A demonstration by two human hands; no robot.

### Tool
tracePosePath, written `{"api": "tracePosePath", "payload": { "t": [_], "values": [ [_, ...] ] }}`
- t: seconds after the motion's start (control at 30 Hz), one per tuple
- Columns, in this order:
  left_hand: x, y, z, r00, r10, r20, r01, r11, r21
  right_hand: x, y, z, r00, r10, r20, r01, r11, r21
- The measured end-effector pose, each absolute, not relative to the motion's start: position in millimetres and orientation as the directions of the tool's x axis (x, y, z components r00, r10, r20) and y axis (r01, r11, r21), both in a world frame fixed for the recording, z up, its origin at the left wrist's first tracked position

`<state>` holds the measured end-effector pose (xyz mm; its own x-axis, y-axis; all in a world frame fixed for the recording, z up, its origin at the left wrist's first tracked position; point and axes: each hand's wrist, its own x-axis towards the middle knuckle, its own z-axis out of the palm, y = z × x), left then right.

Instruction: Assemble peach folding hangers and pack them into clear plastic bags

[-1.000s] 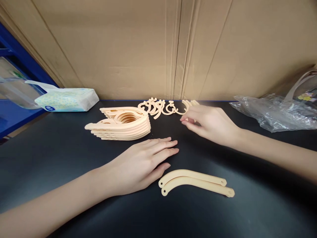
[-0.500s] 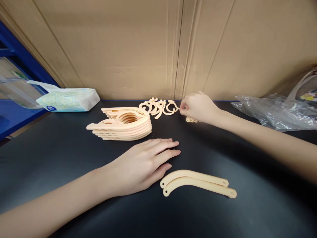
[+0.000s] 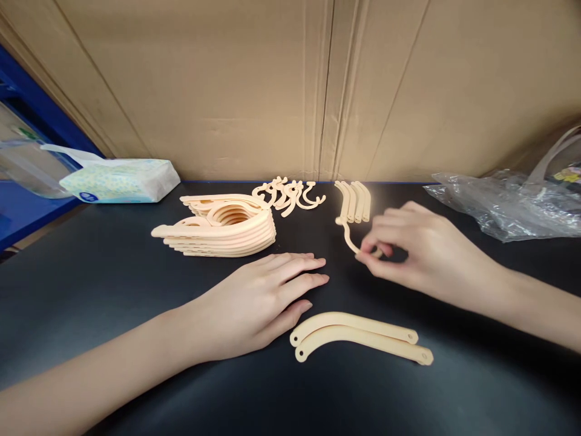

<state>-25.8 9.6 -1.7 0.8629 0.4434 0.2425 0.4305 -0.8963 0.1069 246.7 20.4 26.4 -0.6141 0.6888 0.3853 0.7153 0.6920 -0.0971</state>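
Pinched between the thumb and fingers of my right hand [image 3: 403, 248] is a cream plastic hanger hook [image 3: 348, 237], held above the black table. Its curved end is partly covered by my fingers. My left hand [image 3: 272, 297] lies flat on the table, fingers spread, holding nothing. Just right of its thumb, two curved hanger arms [image 3: 358, 336] with holes at their ends lie side by side. Beyond my left hand sits a stack of cream hanger pieces [image 3: 222, 227]. A loose pile of hanger hooks [image 3: 290, 195] lies behind it, and several short curved arms [image 3: 354, 201] stand in a row to the right.
A tissue pack [image 3: 120, 180] lies at the back left beside a blue frame [image 3: 40, 115]. Clear plastic bags [image 3: 508, 203] spread over the back right. A cardboard wall [image 3: 218, 91] closes off the table's far edge.
My right hand has come back from the hook pile toward me and to the right, carrying one hook. The row of short arms is now uncovered. My left hand stays put.
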Motion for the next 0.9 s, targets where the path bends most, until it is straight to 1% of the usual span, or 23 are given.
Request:
{"api": "tracePosePath", "payload": {
  "t": [0.17, 0.33, 0.67, 0.77, 0.9],
  "values": [
    [-25, 10, -1, 0.859, 0.452, 0.239, 0.437, -0.892, 0.115, 261, 5, 6, -0.650, 0.663, 0.372, 0.682, 0.724, -0.099],
    [-24, 10, 1, 0.861, 0.454, 0.232, 0.437, -0.891, 0.121, 261, 5, 4, -0.679, 0.628, 0.380, 0.647, 0.757, -0.093],
    [-25, 10, 1, 0.860, 0.456, 0.229, 0.440, -0.890, 0.120, 262, 0, 1, -0.744, 0.608, 0.279, 0.565, 0.794, -0.223],
    [-25, 9, 1, 0.862, 0.457, 0.220, 0.441, -0.890, 0.119, 261, 2, 0, -0.754, 0.597, 0.274, 0.550, 0.802, -0.233],
    [-25, 9, 1, 0.862, 0.459, 0.214, 0.445, -0.888, 0.114, 260, 5, -3, -0.761, 0.580, 0.293, 0.538, 0.815, -0.216]
  ]
}}
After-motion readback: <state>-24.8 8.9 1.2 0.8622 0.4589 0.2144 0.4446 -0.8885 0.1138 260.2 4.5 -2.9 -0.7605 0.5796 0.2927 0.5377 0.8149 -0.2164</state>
